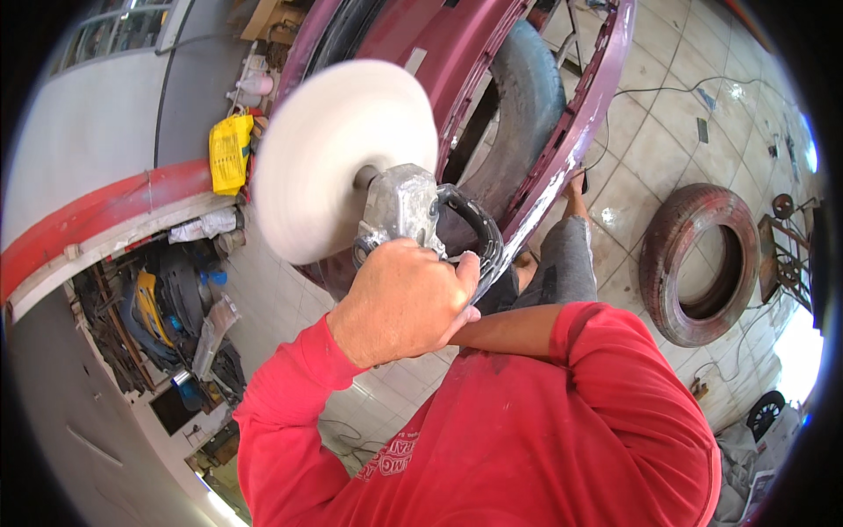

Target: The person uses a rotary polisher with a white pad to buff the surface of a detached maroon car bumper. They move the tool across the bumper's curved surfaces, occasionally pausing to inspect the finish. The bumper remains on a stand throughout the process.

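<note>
My left hand (397, 303) is closed over the polisher (402, 206), close behind its scuffed metal head, with the thumb beside a black loop handle (481, 224). A large white round buffing pad (338, 158) on the polisher is smeared by spinning. From the right my bare right forearm (509, 332) passes beneath the left hand, which hides my right hand and its fingers. A maroon car bumper (413, 70) with whitish scuffs along its edge lies beyond the pad. Whether the pad touches it, I cannot tell.
A grey-coated tyre (531, 105) shows through the bumper's opening. Another tyre (698, 263) lies on the tiled floor (645, 158) to the right, with a thin cable (676, 89) beyond. A yellow bag (230, 154) and shelved car parts (167, 307) are on the left.
</note>
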### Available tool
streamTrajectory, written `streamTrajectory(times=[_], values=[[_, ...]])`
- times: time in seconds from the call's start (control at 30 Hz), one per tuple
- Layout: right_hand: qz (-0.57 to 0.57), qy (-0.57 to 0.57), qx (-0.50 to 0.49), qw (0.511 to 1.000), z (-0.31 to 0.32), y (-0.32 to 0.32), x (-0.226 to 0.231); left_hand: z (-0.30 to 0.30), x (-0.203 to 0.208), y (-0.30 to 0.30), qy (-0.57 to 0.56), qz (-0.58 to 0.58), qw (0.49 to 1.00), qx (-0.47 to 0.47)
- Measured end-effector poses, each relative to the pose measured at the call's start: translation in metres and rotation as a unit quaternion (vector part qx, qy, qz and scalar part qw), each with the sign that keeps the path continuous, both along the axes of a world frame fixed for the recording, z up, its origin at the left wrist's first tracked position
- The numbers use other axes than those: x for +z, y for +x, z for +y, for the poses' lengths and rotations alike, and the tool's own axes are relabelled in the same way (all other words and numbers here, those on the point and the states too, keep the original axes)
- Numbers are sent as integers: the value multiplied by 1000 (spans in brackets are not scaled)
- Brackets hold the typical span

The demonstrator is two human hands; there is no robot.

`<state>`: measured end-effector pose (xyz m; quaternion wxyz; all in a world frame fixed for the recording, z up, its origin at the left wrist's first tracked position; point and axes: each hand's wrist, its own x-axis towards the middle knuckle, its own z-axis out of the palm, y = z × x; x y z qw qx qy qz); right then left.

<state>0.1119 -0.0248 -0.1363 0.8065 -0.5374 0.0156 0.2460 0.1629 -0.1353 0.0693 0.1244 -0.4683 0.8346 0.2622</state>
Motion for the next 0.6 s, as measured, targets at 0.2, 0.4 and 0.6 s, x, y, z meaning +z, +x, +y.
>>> streamTrajectory(times=[0.2,0.4,0.6], values=[[-36,10,17,999,64,4,-20,62,-10,11,-14,3,1000,17],[-58,3,36,998,110,1,-38,118,-22,16,-13,-2,999,49],[-77,2,35,996,136,0,-46,157,-30,14,9,-6,997,71]])
